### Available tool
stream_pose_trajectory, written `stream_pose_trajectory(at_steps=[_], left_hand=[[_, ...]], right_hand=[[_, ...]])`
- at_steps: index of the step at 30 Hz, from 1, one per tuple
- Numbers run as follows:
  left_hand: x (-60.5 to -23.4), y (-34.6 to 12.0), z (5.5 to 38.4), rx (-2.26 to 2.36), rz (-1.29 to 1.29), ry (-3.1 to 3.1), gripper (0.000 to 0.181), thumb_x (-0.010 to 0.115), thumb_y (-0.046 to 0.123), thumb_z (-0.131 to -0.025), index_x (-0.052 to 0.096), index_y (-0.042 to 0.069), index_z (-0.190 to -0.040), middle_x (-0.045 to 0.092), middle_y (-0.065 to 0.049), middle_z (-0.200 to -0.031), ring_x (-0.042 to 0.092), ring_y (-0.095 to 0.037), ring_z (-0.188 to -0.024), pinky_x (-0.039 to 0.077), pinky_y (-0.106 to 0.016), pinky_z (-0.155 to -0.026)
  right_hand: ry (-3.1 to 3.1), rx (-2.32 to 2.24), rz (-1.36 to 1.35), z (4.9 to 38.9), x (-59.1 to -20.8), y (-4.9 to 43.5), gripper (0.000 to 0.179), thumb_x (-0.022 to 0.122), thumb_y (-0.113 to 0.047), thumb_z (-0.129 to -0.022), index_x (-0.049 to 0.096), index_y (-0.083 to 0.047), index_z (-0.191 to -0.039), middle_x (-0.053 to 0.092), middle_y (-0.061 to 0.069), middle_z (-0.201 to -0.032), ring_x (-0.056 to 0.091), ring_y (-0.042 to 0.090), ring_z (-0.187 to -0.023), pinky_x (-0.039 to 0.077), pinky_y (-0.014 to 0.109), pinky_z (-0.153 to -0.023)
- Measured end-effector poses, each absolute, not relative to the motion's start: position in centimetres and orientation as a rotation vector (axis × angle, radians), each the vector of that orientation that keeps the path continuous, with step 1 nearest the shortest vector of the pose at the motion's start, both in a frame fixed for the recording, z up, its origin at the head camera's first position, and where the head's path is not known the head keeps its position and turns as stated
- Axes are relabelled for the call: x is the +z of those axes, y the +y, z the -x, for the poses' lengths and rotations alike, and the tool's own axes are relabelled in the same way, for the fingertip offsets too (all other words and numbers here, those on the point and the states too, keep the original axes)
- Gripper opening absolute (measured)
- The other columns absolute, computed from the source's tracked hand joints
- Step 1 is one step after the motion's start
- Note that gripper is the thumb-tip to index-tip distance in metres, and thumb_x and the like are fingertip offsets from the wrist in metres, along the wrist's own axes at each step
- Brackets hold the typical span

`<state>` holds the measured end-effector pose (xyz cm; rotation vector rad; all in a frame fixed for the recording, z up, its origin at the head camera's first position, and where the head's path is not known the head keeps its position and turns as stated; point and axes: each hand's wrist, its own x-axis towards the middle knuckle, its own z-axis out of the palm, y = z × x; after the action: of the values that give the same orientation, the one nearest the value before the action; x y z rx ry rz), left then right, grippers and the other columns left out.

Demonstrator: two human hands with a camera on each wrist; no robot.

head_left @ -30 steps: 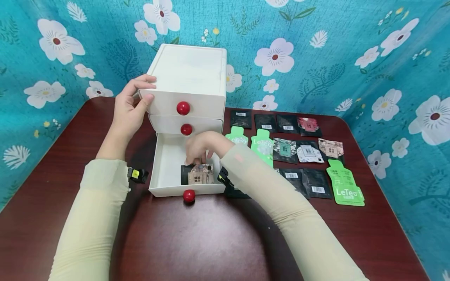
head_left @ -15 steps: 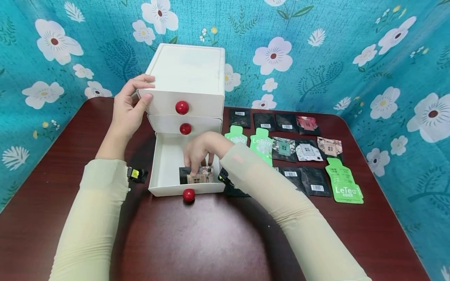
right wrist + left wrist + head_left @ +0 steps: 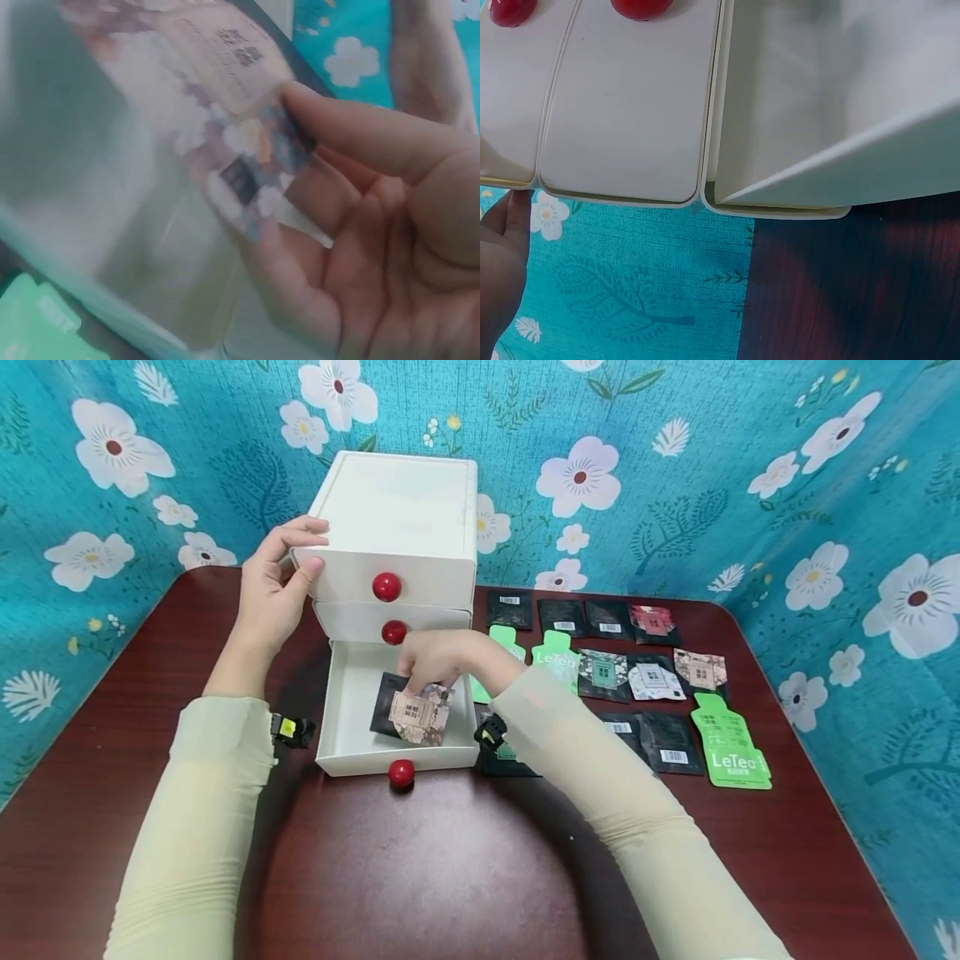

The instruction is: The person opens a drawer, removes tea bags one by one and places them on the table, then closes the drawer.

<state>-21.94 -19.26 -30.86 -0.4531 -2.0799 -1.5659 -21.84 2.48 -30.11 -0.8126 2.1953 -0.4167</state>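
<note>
My right hand (image 3: 435, 662) pinches a square floral sachet (image 3: 420, 717), pink and black with a printed label, between thumb and fingers. It is tilted, lifted inside the open bottom drawer (image 3: 348, 693) of a white drawer cabinet (image 3: 401, 506). In the right wrist view, the sachet (image 3: 202, 97) hangs from the thumb and fingertips over the drawer. My left hand (image 3: 281, 568) grips the cabinet's upper left front corner, thumb on the front and fingers along the top edge. In the left wrist view, only part of that hand (image 3: 502, 255) shows against the cabinet's side.
Rows of black and patterned sachets (image 3: 603, 672) lie on the dark red table (image 3: 420, 877) right of the cabinet. Green LeTea pouches (image 3: 731, 743) lie among them. Each drawer has a red knob (image 3: 401, 772). A blue floral cloth (image 3: 622, 435) hangs behind.
My right hand has taken hold of the sachet that lay in the drawer and raised and tilted it. My left hand has stayed on the cabinet corner.
</note>
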Motion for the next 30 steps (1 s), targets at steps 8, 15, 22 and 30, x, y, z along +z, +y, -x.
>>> stream_pose_trajectory(at_steps=[8,15,22,30], left_hand=[[-30.9,-19.2,22.0,-1.574,0.461,-2.073,0.024,0.058,0.008,-0.099,0.061,-0.005,-0.119,0.060,0.001,-0.136,0.048,-0.017,-0.136,0.045,-0.043,-0.111],[-30.8,-19.2,21.9,-1.592,0.447,-2.076,0.025,0.059,0.009,-0.099,0.061,-0.004,-0.120,0.060,-0.001,-0.137,0.046,-0.017,-0.138,0.043,-0.044,-0.113],[-30.9,-19.3,22.0,-1.590,0.452,-2.070,0.025,0.059,0.009,-0.098,0.062,-0.003,-0.120,0.060,0.002,-0.136,0.046,-0.017,-0.138,0.043,-0.044,-0.113],[-30.9,-19.3,22.0,-1.589,0.459,-2.068,0.025,0.059,0.009,-0.099,0.061,-0.004,-0.119,0.060,0.002,-0.136,0.046,-0.017,-0.138,0.044,-0.043,-0.112]], right_hand=[[2.245,-0.832,0.684,21.2,-29.1,6.0,0.012,0.063,-0.007,-0.095,0.072,-0.004,-0.088,0.067,0.004,-0.084,0.056,0.012,-0.066,0.045,0.021,-0.057],[2.206,-1.126,0.606,20.3,-28.4,9.6,0.013,0.060,-0.007,-0.097,0.072,-0.002,-0.097,0.071,0.007,-0.089,0.062,0.015,-0.076,0.057,0.029,-0.070],[2.240,-1.297,0.449,18.9,-28.0,12.9,0.018,0.060,-0.009,-0.099,0.069,-0.003,-0.113,0.074,0.007,-0.096,0.067,0.015,-0.084,0.059,0.037,-0.080],[2.274,-1.422,0.222,17.7,-28.5,16.8,0.026,0.056,-0.007,-0.100,0.056,-0.006,-0.126,0.072,0.009,-0.114,0.066,0.013,-0.093,0.056,0.042,-0.089]])
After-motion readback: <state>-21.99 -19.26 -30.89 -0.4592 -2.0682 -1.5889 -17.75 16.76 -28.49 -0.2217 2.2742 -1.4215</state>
